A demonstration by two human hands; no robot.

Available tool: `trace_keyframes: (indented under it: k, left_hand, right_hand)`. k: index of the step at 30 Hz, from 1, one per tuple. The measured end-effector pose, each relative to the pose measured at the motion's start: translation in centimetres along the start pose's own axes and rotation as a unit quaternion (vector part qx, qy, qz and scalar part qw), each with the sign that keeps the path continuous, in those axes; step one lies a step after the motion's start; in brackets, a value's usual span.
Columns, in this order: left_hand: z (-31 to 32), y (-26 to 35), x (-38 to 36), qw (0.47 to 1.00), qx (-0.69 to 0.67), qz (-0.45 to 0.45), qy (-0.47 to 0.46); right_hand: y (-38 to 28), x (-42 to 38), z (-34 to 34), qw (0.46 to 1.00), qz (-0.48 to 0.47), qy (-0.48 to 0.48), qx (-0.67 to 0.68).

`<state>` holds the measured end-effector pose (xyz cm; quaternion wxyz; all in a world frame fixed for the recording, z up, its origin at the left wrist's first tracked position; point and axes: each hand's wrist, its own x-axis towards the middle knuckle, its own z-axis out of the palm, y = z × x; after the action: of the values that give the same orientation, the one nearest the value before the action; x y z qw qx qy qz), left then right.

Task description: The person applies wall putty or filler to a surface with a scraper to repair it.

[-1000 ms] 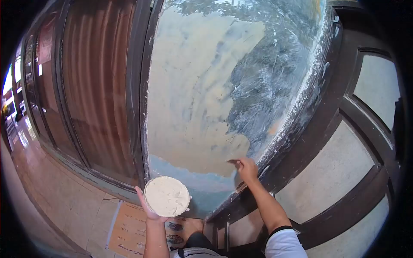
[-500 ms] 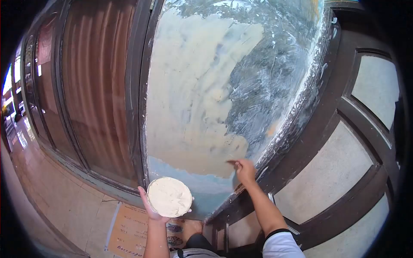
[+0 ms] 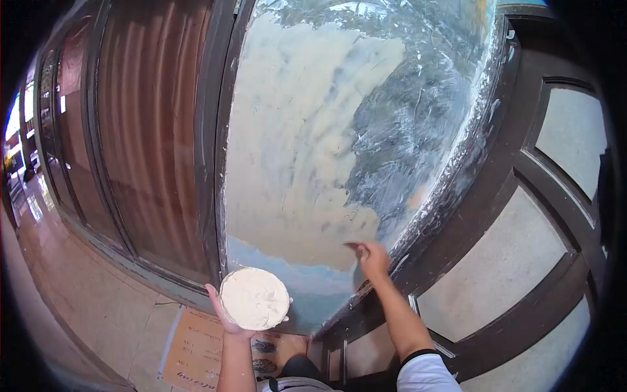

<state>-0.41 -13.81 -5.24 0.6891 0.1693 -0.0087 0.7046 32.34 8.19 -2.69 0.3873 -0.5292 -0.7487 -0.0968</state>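
My left hand (image 3: 228,319) supports a round container of cream-coloured paste (image 3: 255,299) from below, its thumb along the left side and fingertips at the right rim. My right hand (image 3: 373,260) grips a thin dark spreading tool (image 3: 353,245), its blade pointing left at the lower part of the wall. Whether the blade touches the surface cannot be made out. Beige paste (image 3: 287,163) covers the left and middle of the wall panel, while grey-blue patchy surface (image 3: 405,137) shows at the right and pale blue (image 3: 261,258) below.
On the left stands a dark-framed glass door (image 3: 153,130) with brown curtains behind it. A dark wooden door with pale panels (image 3: 496,261) is on the right. Orange cardboard with writing (image 3: 192,353) lies on the tiled floor (image 3: 98,281), near a bare foot (image 3: 290,346).
The view has shifted slightly. The container and my left hand sit a little farther left in view; my right hand stays nearly where it was.
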Motion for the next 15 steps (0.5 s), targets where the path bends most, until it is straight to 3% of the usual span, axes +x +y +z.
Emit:
trace_keyframes:
  k: [3, 5, 7, 9, 11, 15]
  left_hand:
    - [0.7, -0.5, 0.1, 0.997, -0.038, 0.021, 0.06]
    - [0.2, -0.4, 0.0, 0.999, -0.038, 0.004, 0.036]
    - [-0.1, -0.3, -0.1, 0.999, -0.04, -0.011, 0.014]
    - [-0.2, -0.2, 0.0, 0.998, -0.057, -0.018, -0.026]
    - [-0.8, 0.0, 0.1, 0.999, -0.045, -0.012, -0.028]
    - [-0.5, 0.2, 0.2, 0.999, -0.048, -0.003, 0.011]
  right_hand:
    - [-1.4, 2.4, -3.5, 0.998, -0.012, 0.048, 0.024]
    - [-1.4, 1.9, -3.6, 0.997, -0.03, 0.068, 0.032]
    - [-0.8, -0.9, -2.1, 0.999, -0.005, 0.004, 0.036]
    - [1.8, -4.5, 1.1, 0.999, -0.024, 0.006, 0.03]
    - [3.5, -6.9, 3.3, 0.996, -0.009, -0.084, -0.013]
    - [2.3, -4.4, 1.7, 0.998, 0.021, -0.061, -0.018]
